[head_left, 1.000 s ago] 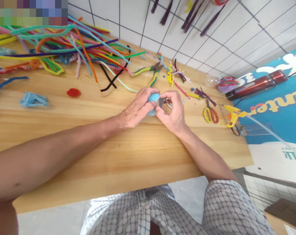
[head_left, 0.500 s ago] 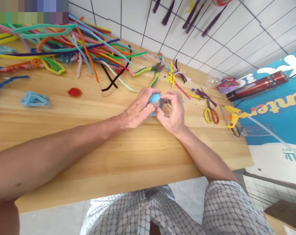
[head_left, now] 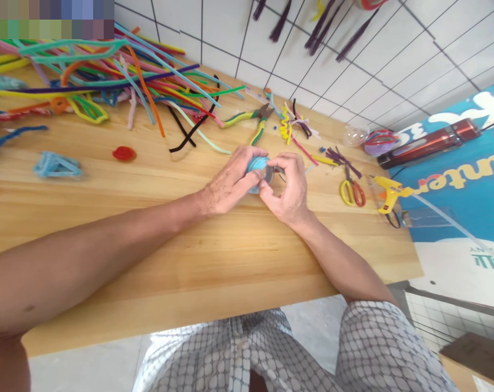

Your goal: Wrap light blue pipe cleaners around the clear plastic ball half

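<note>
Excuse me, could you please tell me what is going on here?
The person's left hand and right hand together hold a small, light-blue ridged piece over the wooden table. The right thumb and fingers are at its rim. Pliers lie just beyond the hands; scissors and a yellow glue gun lie to the right.

white shirt (head_left: 206, 362), dark netlike pattern, short right sleeve (head_left: 379, 343)

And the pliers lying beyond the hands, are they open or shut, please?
Open: the pliers have their two green-and-yellow handles spread wide apart. How far the jaws part, I cannot tell.
</note>
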A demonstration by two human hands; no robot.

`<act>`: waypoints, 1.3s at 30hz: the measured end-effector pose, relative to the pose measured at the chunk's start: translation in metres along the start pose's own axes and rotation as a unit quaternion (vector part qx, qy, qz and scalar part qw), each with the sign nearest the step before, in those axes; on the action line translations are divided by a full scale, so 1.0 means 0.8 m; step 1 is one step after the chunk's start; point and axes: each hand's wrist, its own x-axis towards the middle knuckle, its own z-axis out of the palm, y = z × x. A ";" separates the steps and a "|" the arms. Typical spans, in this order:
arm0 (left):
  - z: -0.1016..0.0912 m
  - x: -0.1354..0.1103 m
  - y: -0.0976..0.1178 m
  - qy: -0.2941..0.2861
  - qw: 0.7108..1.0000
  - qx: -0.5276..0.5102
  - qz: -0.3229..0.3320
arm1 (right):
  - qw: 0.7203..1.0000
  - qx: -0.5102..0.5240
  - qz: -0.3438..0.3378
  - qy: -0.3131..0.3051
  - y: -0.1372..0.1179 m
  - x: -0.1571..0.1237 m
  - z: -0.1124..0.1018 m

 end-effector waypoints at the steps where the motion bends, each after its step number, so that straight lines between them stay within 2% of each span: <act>1: 0.000 0.000 0.000 0.001 1.000 0.001 -0.001 | 1.000 0.002 -0.005 0.005 0.000 0.000 0.000; 7: 0.001 0.000 0.000 0.003 1.000 -0.001 0.000 | 1.000 0.013 -0.017 0.019 0.000 0.001 0.003; 26: 0.002 0.003 0.000 0.024 0.997 -0.042 -0.056 | 1.000 0.000 -0.011 -0.009 0.001 -0.002 0.002; 34: 0.001 0.002 0.004 0.028 0.997 -0.040 -0.054 | 1.000 0.011 -0.020 -0.011 0.002 -0.004 0.005; 39: 0.002 0.002 0.000 0.037 0.997 -0.036 -0.057 | 1.000 0.015 0.000 -0.020 0.005 -0.008 0.010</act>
